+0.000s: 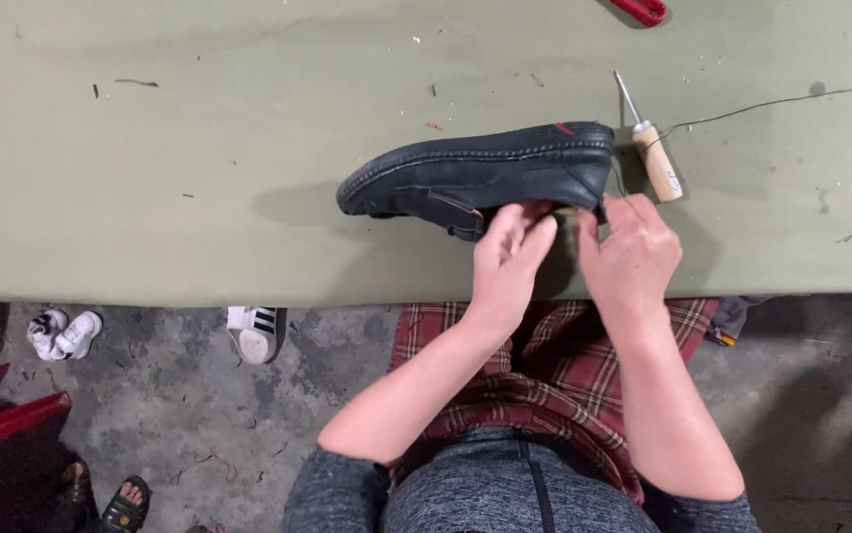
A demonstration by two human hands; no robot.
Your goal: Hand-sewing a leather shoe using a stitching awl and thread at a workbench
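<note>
Plaid apron (554, 375) lies nearest; above it, left hand (507, 259) and right hand (631, 255) are pinched on the black shoe (475, 173) heel edge on the green table (150, 178); awl (655, 153) just beside shoe; thread (772, 103) best kept taut.

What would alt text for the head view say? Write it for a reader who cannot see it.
Seen from above, a person's left hand and right hand work at the heel end of a black shoe lying on a green table. A wooden-handled awl with dark thread lies beside the shoe.
</note>
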